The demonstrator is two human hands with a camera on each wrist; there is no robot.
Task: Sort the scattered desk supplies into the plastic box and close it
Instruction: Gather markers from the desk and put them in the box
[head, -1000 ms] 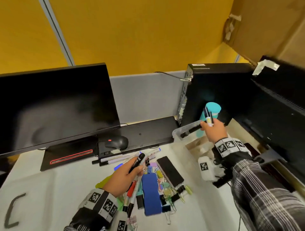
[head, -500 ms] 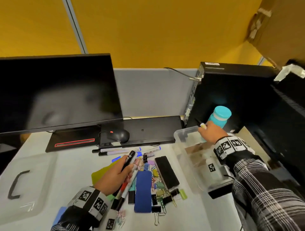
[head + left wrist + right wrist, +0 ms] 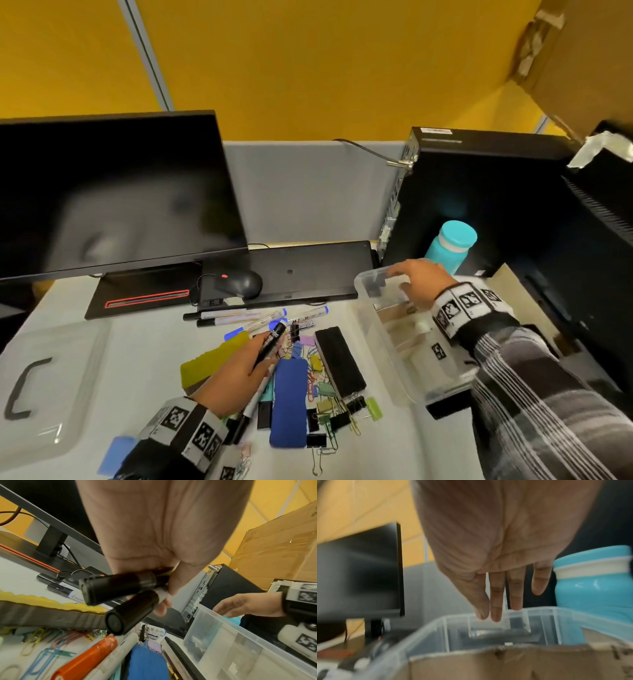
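Note:
My left hand (image 3: 239, 373) (image 3: 164, 591) grips two black-capped markers (image 3: 272, 344) (image 3: 120, 600) above the pile of supplies in the middle of the desk. The pile holds a blue eraser (image 3: 289, 401), a black eraser (image 3: 339, 363), a yellow-green pad (image 3: 214, 359), an orange marker (image 3: 85, 660) and several binder clips and paper clips (image 3: 329, 414). The clear plastic box (image 3: 380, 353) (image 3: 556, 619) stands open at the right. My right hand (image 3: 416, 281) (image 3: 498, 601) hovers over its far end with straight fingers, holding nothing. Dark markers (image 3: 501, 634) lie inside.
The clear lid with a black handle (image 3: 44, 387) lies at the left. Several pens (image 3: 239, 315) lie before the keyboard (image 3: 301, 274) and mouse (image 3: 239, 282). A monitor (image 3: 113, 192), a black computer tower (image 3: 479, 192) and a teal bottle (image 3: 450, 248) stand behind. Cardboard (image 3: 505, 662) sits in the box.
My right hand came down over the box and let go of the markers it held; its fingers are now straight and empty. My left hand kept its markers and barely moved.

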